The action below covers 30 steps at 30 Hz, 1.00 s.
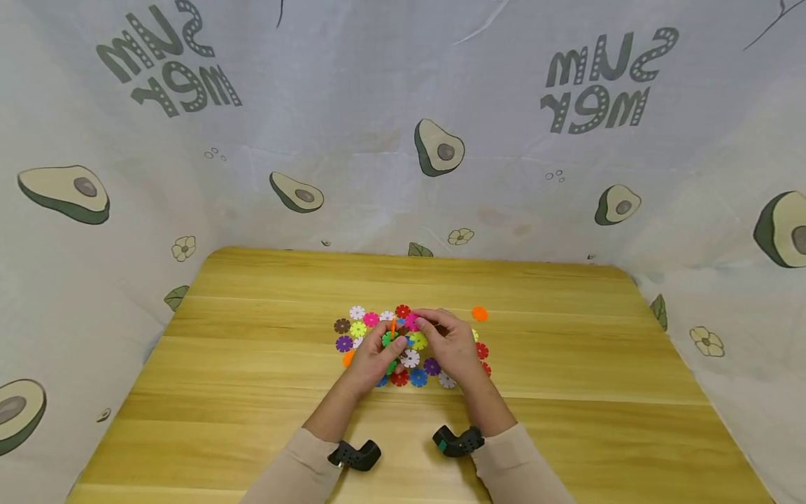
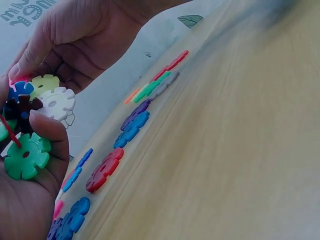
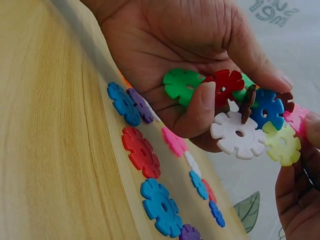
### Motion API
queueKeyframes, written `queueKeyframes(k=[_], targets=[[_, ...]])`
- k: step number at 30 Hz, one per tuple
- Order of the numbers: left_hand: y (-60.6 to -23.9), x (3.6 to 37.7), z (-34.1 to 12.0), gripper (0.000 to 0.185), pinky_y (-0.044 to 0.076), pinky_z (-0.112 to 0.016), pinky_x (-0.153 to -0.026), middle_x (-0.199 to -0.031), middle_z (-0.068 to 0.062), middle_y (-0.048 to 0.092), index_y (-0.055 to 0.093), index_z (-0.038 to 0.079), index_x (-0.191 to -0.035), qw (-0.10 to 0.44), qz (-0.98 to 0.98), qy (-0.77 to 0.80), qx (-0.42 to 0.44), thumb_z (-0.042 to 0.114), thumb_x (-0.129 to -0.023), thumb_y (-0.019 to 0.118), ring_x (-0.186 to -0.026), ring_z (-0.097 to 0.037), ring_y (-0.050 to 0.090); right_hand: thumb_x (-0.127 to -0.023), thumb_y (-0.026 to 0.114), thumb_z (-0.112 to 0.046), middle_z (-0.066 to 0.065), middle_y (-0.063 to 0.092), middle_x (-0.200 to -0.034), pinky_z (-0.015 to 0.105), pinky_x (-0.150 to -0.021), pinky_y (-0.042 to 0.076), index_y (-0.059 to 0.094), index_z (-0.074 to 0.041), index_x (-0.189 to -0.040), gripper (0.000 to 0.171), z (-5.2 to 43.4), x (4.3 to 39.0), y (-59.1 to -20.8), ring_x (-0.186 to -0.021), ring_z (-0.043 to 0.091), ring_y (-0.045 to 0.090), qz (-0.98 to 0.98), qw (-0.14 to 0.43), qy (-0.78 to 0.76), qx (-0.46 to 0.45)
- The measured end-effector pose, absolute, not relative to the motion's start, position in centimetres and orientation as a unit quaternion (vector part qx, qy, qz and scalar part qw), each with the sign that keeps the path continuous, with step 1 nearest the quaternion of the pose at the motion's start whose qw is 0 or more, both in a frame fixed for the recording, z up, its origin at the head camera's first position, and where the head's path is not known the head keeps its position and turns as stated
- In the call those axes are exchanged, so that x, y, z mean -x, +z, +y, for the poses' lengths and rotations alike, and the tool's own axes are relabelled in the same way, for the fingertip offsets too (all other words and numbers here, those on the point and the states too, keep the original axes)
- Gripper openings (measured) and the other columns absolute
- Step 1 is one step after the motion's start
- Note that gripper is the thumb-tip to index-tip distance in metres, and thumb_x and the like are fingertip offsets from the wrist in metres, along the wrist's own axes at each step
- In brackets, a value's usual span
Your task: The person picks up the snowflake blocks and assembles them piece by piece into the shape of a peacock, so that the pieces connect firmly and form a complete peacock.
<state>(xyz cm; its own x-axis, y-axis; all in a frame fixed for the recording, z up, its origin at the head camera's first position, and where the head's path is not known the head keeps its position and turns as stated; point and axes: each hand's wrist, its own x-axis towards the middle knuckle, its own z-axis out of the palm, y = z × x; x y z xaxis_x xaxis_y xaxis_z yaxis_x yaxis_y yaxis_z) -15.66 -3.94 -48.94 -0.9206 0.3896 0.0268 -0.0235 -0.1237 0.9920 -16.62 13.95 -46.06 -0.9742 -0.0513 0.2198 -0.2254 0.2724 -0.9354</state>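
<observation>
A cluster of joined plastic snowflake discs (image 3: 250, 120) is held above the wooden table (image 1: 252, 364) by both hands. It has green, red, white, blue, yellow-green, brown and pink discs. My left hand (image 1: 390, 343) cups it from below, with the thumb (image 3: 200, 107) pressed against the red disc (image 3: 226, 85) and the green disc (image 2: 25, 157) in the palm. My right hand (image 1: 434, 325) pinches the cluster's far side at the pink disc (image 3: 296, 117). An orange disc (image 1: 393, 325) stands on edge between the hands.
Several loose discs lie flat on the table under and around the hands, among them a red one (image 3: 141, 152), a blue one (image 3: 161, 206) and a purple one (image 1: 343, 344). An orange disc (image 1: 479, 313) lies apart at the right. Avocado-print cloth (image 1: 403, 140) surrounds the table.
</observation>
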Motion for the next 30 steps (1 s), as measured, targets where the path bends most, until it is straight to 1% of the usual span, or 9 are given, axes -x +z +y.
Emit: queueKeyframes(k=[8, 14, 18, 20, 22, 25, 27, 29, 30], targets=[[-48.7, 15.5, -4.1, 0.031, 0.050, -0.021, -0.062, -0.092, -0.001, 0.051, 0.046, 0.001, -0.129, 0.161, 0.649, 0.732, -0.132, 0.024, -0.109, 0.050, -0.064, -0.014, 0.049, -0.098, 0.068, -0.013, 0.017, 0.073, -0.105, 0.016, -0.076, 0.054, 0.076, -0.004, -0.115, 0.020, 13.9, 16.6, -46.1, -0.087, 0.008, 0.062, -0.792, 0.049, 0.602, -0.089], [-48.9, 15.4, -3.8, 0.032, 0.050, -0.021, -0.062, -0.092, -0.001, 0.052, 0.046, 0.003, -0.128, 0.158, 0.667, 0.717, -0.125, 0.029, -0.109, 0.049, -0.064, -0.015, 0.051, -0.098, 0.069, -0.017, 0.015, 0.074, -0.111, 0.017, -0.078, 0.055, 0.075, -0.006, -0.119, 0.024, 14.2, 16.6, -45.7, -0.091, 0.010, 0.063, -0.794, 0.024, 0.602, -0.079], [-48.9, 15.5, -3.5, 0.035, 0.054, -0.023, -0.063, -0.093, -0.002, 0.055, 0.051, 0.004, -0.128, 0.147, 0.674, 0.715, -0.117, 0.033, -0.108, 0.051, -0.066, -0.015, 0.055, -0.103, 0.062, -0.029, 0.014, 0.073, -0.115, 0.024, -0.088, 0.057, 0.071, -0.009, -0.127, 0.032, 15.5, 17.2, -45.4, -0.101, 0.019, 0.068, -0.816, 0.012, 0.574, -0.058], [-48.9, 15.6, -3.5, 0.036, 0.054, -0.023, -0.068, -0.095, -0.003, 0.058, 0.054, 0.003, -0.128, 0.132, 0.687, 0.706, -0.112, 0.033, -0.108, 0.052, -0.073, -0.013, 0.057, -0.105, 0.059, -0.033, 0.014, 0.073, -0.116, 0.031, -0.091, 0.057, 0.069, -0.011, -0.130, 0.035, 16.7, 17.7, -45.6, -0.106, 0.024, 0.068, -0.836, 0.027, 0.548, -0.029], [-49.0, 15.7, -3.5, 0.036, 0.055, -0.023, -0.074, -0.100, -0.006, 0.061, 0.056, 0.003, -0.130, 0.118, 0.701, 0.695, -0.109, 0.032, -0.108, 0.052, -0.082, -0.011, 0.058, -0.105, 0.058, -0.033, 0.016, 0.071, -0.118, 0.040, -0.096, 0.057, 0.068, -0.010, -0.130, 0.035, 18.2, 18.3, -46.2, -0.111, 0.029, 0.067, -0.859, 0.055, 0.508, 0.006], [-49.0, 15.7, -3.5, 0.041, 0.058, -0.024, -0.077, -0.110, -0.010, 0.061, 0.051, 0.003, -0.138, 0.123, 0.697, 0.699, -0.106, 0.031, -0.109, 0.049, -0.084, -0.011, 0.063, -0.104, 0.060, -0.024, 0.022, 0.062, -0.131, 0.053, -0.104, 0.049, 0.066, -0.006, -0.132, 0.034, 20.3, 18.8, -47.3, -0.123, 0.040, 0.056, -0.902, 0.080, 0.421, 0.054], [-49.0, 15.7, -3.6, 0.045, 0.062, -0.028, -0.073, -0.115, -0.012, 0.059, 0.045, 0.005, -0.144, 0.146, 0.678, 0.712, -0.106, 0.033, -0.109, 0.048, -0.075, -0.013, 0.068, -0.103, 0.060, -0.021, 0.026, 0.053, -0.140, 0.059, -0.108, 0.042, 0.062, -0.002, -0.135, 0.037, 21.4, 18.9, -48.0, -0.130, 0.047, 0.045, -0.925, 0.075, 0.365, 0.070], [-49.0, 15.6, -3.6, 0.047, 0.063, -0.031, -0.066, -0.116, -0.013, 0.056, 0.040, 0.009, -0.148, 0.169, 0.660, 0.725, -0.102, 0.035, -0.110, 0.047, -0.063, -0.016, 0.069, -0.103, 0.059, -0.021, 0.029, 0.045, -0.146, 0.062, -0.110, 0.036, 0.057, -0.001, -0.140, 0.042, 22.1, 19.0, -48.5, -0.134, 0.050, 0.035, -0.942, 0.064, 0.321, 0.078], [-49.0, 15.6, -3.6, 0.048, 0.063, -0.032, -0.063, -0.117, -0.013, 0.055, 0.038, 0.010, -0.148, 0.178, 0.655, 0.728, -0.102, 0.036, -0.109, 0.047, -0.058, -0.018, 0.069, -0.104, 0.058, -0.022, 0.030, 0.042, -0.147, 0.062, -0.109, 0.035, 0.056, 0.000, -0.142, 0.044, 22.3, 19.0, -48.7, -0.134, 0.051, 0.032, -0.946, 0.062, 0.307, 0.080]])
